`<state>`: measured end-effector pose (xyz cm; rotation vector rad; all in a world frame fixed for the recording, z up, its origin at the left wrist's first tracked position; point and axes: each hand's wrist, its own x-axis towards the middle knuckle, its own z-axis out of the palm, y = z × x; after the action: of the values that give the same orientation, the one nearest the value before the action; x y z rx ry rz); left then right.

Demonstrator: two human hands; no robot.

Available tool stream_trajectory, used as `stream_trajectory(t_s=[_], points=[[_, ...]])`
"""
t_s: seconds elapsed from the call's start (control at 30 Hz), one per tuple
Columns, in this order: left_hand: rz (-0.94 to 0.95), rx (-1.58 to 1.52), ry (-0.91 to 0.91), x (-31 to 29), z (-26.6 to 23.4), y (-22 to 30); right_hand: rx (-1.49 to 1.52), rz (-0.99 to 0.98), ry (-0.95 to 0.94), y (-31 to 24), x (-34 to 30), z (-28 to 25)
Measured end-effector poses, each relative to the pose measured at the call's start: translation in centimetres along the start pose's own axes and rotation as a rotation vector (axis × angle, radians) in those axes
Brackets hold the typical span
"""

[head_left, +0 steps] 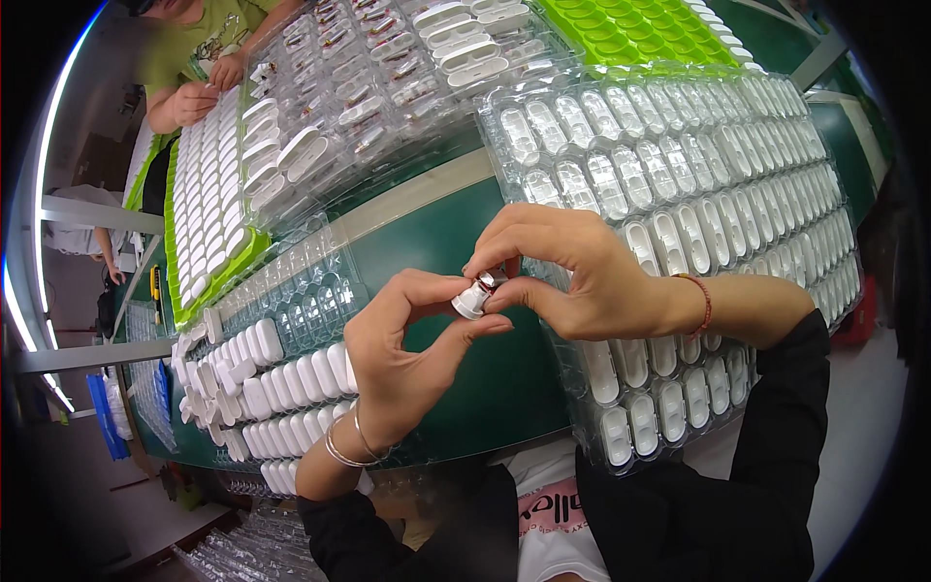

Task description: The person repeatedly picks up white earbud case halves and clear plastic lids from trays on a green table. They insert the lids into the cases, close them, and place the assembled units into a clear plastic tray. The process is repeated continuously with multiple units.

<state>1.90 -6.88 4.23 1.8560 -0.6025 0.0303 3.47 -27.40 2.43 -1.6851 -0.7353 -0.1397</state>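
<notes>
Over the green tabletop (465,398), both hands meet at a small white rounded plastic part (470,302). A shiny silvery piece (494,277) with a thin reddish bit sits against its upper right side. My left hand (402,339) pinches the white part between thumb and index finger. My right hand (572,272) has its thumb and fingers closed around the silvery piece, touching the white part. Whether the two pieces are joined cannot be made out. Below my right forearm lies a clear plastic tray (593,427) with rows of white oval shells (669,409).
On the left, a clear tray (310,291) holds white cases (315,378), some heaped loosely. Farther off are a tray of small wired parts (369,87), a green tray of white pieces (208,194) and a bright green tray (630,34). A co-worker's hands (208,92) are at the upper left.
</notes>
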Motion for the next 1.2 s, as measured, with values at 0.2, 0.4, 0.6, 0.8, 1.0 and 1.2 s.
stream_trajectory(t_s=[0.2, 0.4, 0.6, 0.8, 1.0, 1.2], points=[[0.016, -0.086, 0.087, -0.3, 1.6, -0.9, -0.101, -0.008, 0.112, -0.4, -0.4, 0.1], [-0.063, -0.249, 0.141, 1.0, 2.9, -1.5, -0.167, -0.005, 0.191, 0.1, 0.0, -0.5], [0.02, -0.147, 0.114, 2.5, 1.9, -1.3, 0.021, 0.065, 0.172, 0.9, 1.0, -1.3], [0.141, -0.114, -0.002, 2.1, 0.0, -1.1, -0.002, -0.005, -0.048, 0.0, 1.3, -1.9], [0.037, -0.061, -0.098, 1.4, -1.0, -0.9, 0.063, 0.08, -0.077, -0.1, 0.8, -1.4], [0.068, -0.013, -0.046, 0.4, 0.2, -1.0, 0.06, 0.09, -0.056, -0.3, 0.6, -1.0]])
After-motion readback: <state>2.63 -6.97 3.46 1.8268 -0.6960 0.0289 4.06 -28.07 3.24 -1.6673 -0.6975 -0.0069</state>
